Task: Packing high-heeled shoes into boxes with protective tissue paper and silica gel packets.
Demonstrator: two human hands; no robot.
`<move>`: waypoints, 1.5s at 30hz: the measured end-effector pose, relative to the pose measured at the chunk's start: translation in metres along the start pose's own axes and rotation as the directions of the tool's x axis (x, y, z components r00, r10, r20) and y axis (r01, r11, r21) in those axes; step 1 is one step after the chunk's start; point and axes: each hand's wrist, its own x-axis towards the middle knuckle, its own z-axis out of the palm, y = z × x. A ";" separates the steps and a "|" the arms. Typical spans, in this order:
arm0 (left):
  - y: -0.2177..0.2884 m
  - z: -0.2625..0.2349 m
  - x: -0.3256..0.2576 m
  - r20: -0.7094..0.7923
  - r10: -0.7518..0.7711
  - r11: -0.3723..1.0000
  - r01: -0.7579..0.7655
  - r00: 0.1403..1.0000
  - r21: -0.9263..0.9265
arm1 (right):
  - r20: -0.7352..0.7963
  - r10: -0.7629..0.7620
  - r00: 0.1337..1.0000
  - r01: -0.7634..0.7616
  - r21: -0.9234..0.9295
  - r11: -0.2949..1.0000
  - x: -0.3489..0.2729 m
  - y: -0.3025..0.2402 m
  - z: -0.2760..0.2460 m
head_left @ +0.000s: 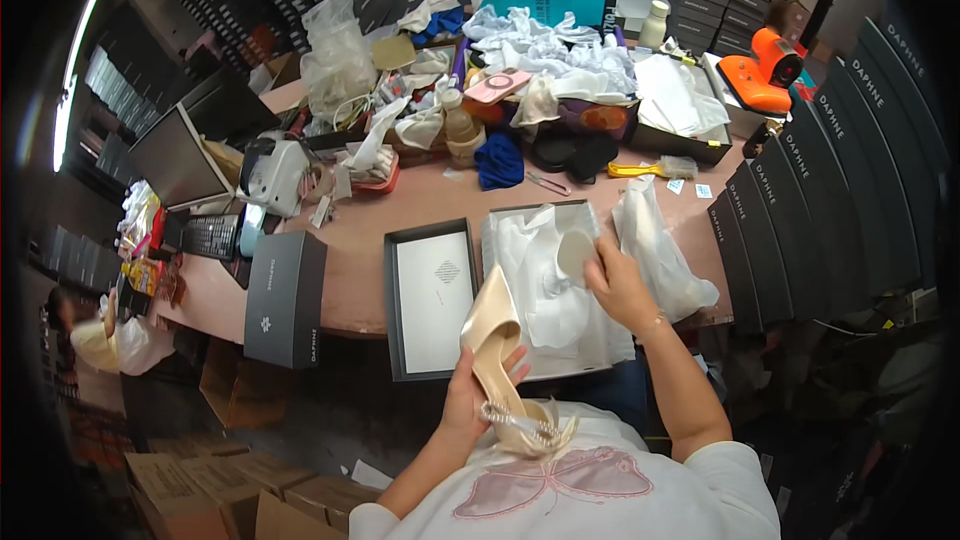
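Left to right: a closed grey box (285, 297) stands on the pink table (350, 270); beside it the box lid (432, 298) lies upturned. My left hand (475, 395) is closed around a cream satin shoe (497, 345), held over my lap, outside the box. The open shoebox (550, 210) is lined with white tissue paper (550, 290). My right hand (618, 285) pinches the second shoe's sole (575, 250) inside it. I judge packing half done: one shoe seated, one still out, lid off.

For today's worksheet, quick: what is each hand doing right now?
Left hand: closed around a cream satin shoe.
Right hand: holding white tissue paper in the open shoebox.
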 end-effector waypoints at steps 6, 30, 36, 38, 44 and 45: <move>-0.025 0.025 0.010 -0.032 0.063 0.997 -0.061 0.998 0.056 | 0.353 -0.200 0.914 0.287 -0.216 0.933 -0.071 -0.051 0.057; -0.004 0.008 0.009 -0.151 -0.059 0.968 0.094 0.987 0.235 | 0.061 -0.370 0.927 0.357 0.159 0.921 -0.068 -0.050 0.023; -0.015 -0.005 0.014 -0.178 -0.036 0.999 0.029 0.983 -0.040 | 0.086 -0.553 0.829 0.560 -0.161 0.813 -0.061 -0.050 0.057; -0.017 0.009 0.004 -0.115 0.046 0.998 -0.050 0.992 -0.029 | 0.024 -0.560 0.828 0.547 -0.258 0.797 -0.044 -0.049 0.065; -0.024 -0.005 0.007 -0.292 -0.045 0.979 0.100 0.955 0.176 | 0.099 -0.448 0.888 0.458 -0.127 0.880 -0.020 -0.035 0.068; -0.022 -0.008 0.004 -0.301 -0.072 0.986 0.113 0.951 0.121 | 0.168 -0.427 0.888 0.430 0.020 0.902 -0.017 -0.027 0.056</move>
